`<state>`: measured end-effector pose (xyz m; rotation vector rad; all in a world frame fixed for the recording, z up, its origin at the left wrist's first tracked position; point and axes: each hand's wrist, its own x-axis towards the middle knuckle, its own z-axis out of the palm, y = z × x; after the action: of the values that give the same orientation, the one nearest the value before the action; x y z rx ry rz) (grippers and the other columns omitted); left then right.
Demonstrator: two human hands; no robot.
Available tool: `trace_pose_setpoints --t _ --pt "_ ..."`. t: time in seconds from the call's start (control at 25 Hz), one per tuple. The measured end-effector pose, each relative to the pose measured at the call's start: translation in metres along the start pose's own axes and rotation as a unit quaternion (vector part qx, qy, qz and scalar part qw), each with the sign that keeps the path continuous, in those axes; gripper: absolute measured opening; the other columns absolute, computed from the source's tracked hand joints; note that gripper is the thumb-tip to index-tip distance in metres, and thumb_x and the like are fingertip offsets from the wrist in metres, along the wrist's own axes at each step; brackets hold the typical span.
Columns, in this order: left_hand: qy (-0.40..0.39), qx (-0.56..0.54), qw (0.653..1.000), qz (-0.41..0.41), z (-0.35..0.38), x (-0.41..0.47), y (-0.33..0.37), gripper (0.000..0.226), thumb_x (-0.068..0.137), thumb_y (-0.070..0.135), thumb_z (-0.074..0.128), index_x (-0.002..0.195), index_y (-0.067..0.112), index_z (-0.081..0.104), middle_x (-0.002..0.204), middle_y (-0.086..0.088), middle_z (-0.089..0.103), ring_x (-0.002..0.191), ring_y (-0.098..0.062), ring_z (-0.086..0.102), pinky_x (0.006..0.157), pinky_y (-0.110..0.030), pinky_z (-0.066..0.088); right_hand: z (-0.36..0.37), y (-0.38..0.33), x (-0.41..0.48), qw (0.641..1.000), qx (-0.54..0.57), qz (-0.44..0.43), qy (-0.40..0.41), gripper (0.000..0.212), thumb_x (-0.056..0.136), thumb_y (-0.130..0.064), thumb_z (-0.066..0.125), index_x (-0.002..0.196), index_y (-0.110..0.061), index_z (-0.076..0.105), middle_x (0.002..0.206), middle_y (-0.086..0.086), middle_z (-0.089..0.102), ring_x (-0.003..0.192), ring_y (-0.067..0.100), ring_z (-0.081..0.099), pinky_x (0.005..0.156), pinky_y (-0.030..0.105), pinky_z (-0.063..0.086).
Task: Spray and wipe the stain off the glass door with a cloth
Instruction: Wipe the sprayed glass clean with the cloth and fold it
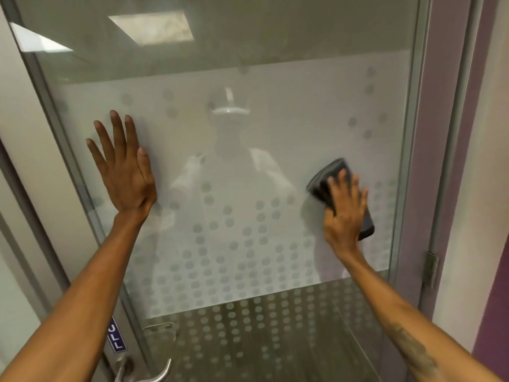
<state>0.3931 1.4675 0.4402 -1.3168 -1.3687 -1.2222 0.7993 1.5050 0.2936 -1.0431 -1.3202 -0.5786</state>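
Note:
A glass door (248, 161) with a frosted band and a pattern of dots fills the view. My left hand (125, 169) lies flat on the glass near its left edge, fingers spread and pointing up, holding nothing. My right hand (344, 210) presses a folded dark grey cloth (326, 179) against the frosted glass near the right edge. The cloth sticks out above and to the right of my fingers. No spray bottle is in view. I cannot make out a distinct stain on the glass.
A metal lever handle (154, 374) and a blue "PULL" label (115, 337) sit at the door's lower left. The metal door frame (413, 133) and a hinge (431, 268) run down the right, beside a purple wall (493, 285).

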Motion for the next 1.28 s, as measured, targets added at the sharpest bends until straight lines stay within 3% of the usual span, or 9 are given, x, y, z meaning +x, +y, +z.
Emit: trace_pose_setpoints --t 0.16,0.32,0.44,0.72,0.88,1.08,1.28 --pt "-0.004 0.004 1.000 -0.003 0.001 0.000 0.001 0.057 0.107 0.034 0.014 0.161 0.017 0.007 0.170 -0.010 0.008 0.157 -0.037 0.004 0.126 -0.055 0.001 0.017 -0.050 0.093 0.977 0.070 0.152 0.129 0.072 0.082 0.001 0.048 0.152 -0.015 0.042 0.163 0.008 0.032 0.154 0.032 0.020 0.126 0.049 0.013" --pt "-0.017 -0.008 1.000 -0.007 0.001 0.000 -0.001 0.058 0.107 0.029 0.021 0.161 0.016 0.007 0.170 -0.009 0.007 0.157 -0.037 0.003 0.127 -0.057 0.002 0.030 -0.101 0.139 0.959 0.078 0.210 0.176 0.061 0.091 -0.012 0.050 0.151 -0.013 0.043 0.162 0.009 0.033 0.153 0.032 0.023 0.124 0.049 0.018" --pt "-0.023 -0.005 1.000 -0.006 0.001 -0.001 0.001 0.059 0.107 0.028 0.025 0.161 0.015 0.006 0.171 -0.009 0.006 0.157 -0.037 0.002 0.127 -0.057 0.003 0.043 -0.151 0.169 0.961 0.089 0.203 0.163 0.060 0.092 -0.021 0.048 0.151 -0.013 0.043 0.162 0.009 0.033 0.152 0.033 0.024 0.124 0.048 0.017" --pt "-0.041 -0.003 0.999 -0.004 -0.001 0.000 -0.005 0.059 0.108 0.027 0.029 0.162 0.014 0.007 0.171 -0.009 0.004 0.158 -0.035 0.000 0.128 -0.055 0.001 0.085 -0.278 0.181 0.990 0.096 0.041 0.095 0.059 0.092 -0.024 0.052 0.150 -0.017 0.045 0.161 0.008 0.036 0.151 0.034 0.027 0.123 0.051 0.016" --pt "-0.044 -0.009 0.999 -0.001 0.000 0.001 -0.007 0.059 0.108 0.028 0.023 0.161 0.013 0.004 0.171 -0.008 0.002 0.158 -0.032 -0.002 0.128 -0.052 -0.002 0.099 -0.307 0.167 0.986 0.066 -0.151 0.032 0.058 0.094 -0.022 0.057 0.150 -0.016 0.046 0.159 0.007 0.039 0.151 0.035 0.027 0.124 0.053 0.017" --pt "-0.039 -0.056 0.997 -0.041 -0.002 0.002 -0.006 0.061 0.107 0.031 0.016 0.160 0.004 0.002 0.170 -0.016 0.003 0.158 -0.031 0.002 0.128 -0.051 0.000 0.092 -0.283 0.107 0.961 0.040 -0.272 -0.033 0.056 0.094 -0.015 0.057 0.150 -0.017 0.046 0.160 0.004 0.038 0.152 0.030 0.027 0.125 0.050 0.016" --pt "-0.044 -0.024 0.998 -0.041 -0.001 0.001 -0.008 0.062 0.108 0.028 0.023 0.160 0.007 0.000 0.170 -0.013 0.000 0.158 -0.030 -0.002 0.128 -0.052 -0.001 0.062 -0.187 0.061 0.947 -0.010 -0.314 -0.063 0.059 0.093 -0.008 0.054 0.150 -0.021 0.046 0.160 0.000 0.038 0.152 0.028 0.027 0.122 0.053 0.024"
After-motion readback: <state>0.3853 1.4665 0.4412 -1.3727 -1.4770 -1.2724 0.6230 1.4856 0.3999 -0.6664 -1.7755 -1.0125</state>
